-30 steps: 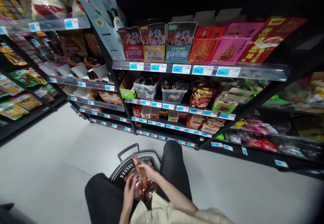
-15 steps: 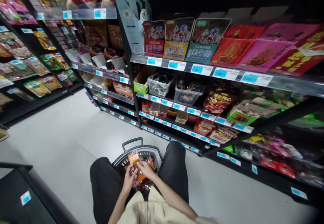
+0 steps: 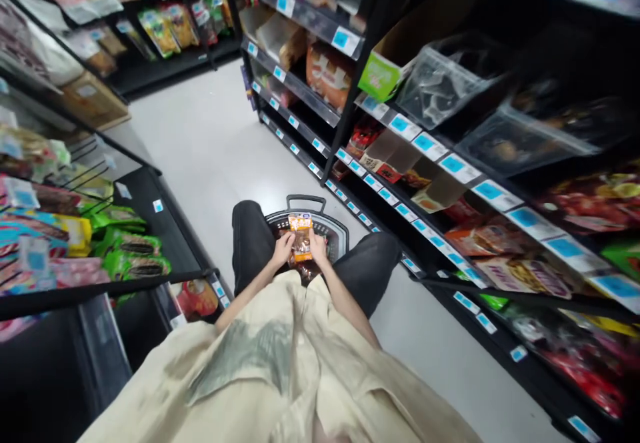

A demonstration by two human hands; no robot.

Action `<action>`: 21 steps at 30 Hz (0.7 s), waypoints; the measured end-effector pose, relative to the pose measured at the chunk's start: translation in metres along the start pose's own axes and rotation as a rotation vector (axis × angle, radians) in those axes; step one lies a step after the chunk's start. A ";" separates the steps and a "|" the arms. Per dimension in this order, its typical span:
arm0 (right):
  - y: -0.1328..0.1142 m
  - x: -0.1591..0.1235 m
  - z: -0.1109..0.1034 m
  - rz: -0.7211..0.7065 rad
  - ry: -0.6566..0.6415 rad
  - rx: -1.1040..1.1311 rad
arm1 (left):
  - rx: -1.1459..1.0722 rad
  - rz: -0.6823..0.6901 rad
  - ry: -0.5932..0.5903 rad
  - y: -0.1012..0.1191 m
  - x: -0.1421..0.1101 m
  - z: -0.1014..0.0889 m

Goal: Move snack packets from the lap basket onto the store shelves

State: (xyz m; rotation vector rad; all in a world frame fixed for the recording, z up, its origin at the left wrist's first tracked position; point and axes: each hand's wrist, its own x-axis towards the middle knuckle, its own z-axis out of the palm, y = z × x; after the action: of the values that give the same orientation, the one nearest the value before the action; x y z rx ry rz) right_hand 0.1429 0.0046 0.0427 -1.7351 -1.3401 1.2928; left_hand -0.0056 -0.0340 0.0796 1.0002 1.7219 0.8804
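An orange and brown snack packet [image 3: 301, 237] is held upright between both hands, its front towards me. My left hand [image 3: 283, 249] is closed at its left edge, and my right hand [image 3: 318, 247] grips the right edge with the thumb along the front. Behind and below it is a dark shopping basket [image 3: 343, 235] between my knees, its handle [image 3: 306, 197] sticking out on the far side. Other shiny packets lie in the basket, largely covered by my hands and the held packet.
Shelving with price tags [image 3: 425, 143] runs along the right, carrying clear plastic tubs [image 3: 435, 86], a green box [image 3: 379, 77] and bagged snacks. On the left, a lower rack holds green packets [image 3: 135, 253]. Grey floor [image 3: 185, 136] stretches between them; a cardboard box [image 3: 95, 99] sits farther back.
My view has tipped down and turned, bringing the left rack and my shirt into sight. The packet now stands more upright, with my hands farther apart at its two sides.
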 end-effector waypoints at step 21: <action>0.008 -0.001 0.001 -0.060 0.035 -0.075 | -0.114 0.219 -0.185 -0.028 0.023 0.006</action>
State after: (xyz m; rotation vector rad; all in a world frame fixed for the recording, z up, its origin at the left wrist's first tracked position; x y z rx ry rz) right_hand 0.1449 0.0013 0.0351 -1.7458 -1.4256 1.1881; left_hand -0.0118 -0.0242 0.0443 1.1702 1.4102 0.9805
